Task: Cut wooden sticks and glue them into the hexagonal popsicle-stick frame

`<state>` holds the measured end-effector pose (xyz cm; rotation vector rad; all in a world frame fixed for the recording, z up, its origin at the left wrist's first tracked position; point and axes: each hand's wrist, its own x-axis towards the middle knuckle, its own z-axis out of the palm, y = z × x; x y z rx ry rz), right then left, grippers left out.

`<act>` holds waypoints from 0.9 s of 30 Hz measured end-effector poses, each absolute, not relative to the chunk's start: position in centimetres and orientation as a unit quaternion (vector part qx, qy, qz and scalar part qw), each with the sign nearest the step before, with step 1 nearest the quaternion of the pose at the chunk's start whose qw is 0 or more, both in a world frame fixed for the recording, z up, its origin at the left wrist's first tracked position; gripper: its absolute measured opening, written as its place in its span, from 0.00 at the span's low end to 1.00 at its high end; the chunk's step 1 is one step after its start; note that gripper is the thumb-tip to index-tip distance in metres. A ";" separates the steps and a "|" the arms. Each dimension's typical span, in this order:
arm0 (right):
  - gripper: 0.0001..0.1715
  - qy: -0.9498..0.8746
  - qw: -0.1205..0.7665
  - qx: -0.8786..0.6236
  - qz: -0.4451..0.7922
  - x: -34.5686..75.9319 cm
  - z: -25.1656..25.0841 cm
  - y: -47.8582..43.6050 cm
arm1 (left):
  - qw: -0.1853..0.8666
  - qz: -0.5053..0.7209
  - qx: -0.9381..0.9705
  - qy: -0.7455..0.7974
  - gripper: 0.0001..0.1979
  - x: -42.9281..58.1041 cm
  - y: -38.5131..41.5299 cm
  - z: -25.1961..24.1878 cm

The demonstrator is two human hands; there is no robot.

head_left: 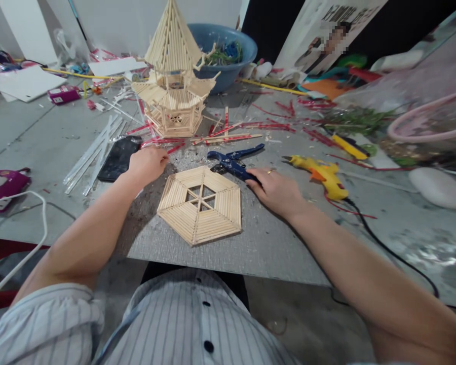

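The panel (200, 198) lies flat on the table (273, 248), right in front of the person. It looks close to complete: all six of its sections are filled with sticks laid edge to edge, and spokes cross the hole at its middle. It is joined to nothing else. What is left is harder to judge, though loose sticks (228, 138) lie beyond the panel, apparently unused.

At the panel's far right edge is the cutter (230, 163). The right hand (277, 190) has its fingers bent loosely around the cutter's near handle — the tool's own jaws do no work on the panel. The left hand (146, 165) rests past the panel's far left corner, beside the phone (117, 159); its fingers are curled, and I cannot tell whether they pinch anything.

Right of the panel lies the glue gun (319, 175); well left of it, the clear strips (93, 152). Beyond the panel stands the pagoda (177, 96) — roof, eaves and base already in place — with the tub (228, 76) behind.
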<state>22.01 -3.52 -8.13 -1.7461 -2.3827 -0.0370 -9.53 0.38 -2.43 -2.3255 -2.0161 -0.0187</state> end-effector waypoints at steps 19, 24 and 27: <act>0.21 -0.814 0.070 -0.569 -0.093 18.0 -2.2 5.4 | -0.021 0.039 -0.819 -0.572 0.23 -7.2 -1.7 -2.1; 0.20 -0.814 -0.005 -0.573 -0.096 15.6 -3.2 10.4 | -0.011 0.050 -0.828 -0.559 0.23 -7.2 -1.8 -2.5; 0.17 -0.810 -0.044 -0.581 -0.073 15.2 -4.1 12.4 | -0.015 0.056 -0.836 -0.546 0.25 -7.1 -1.9 -2.6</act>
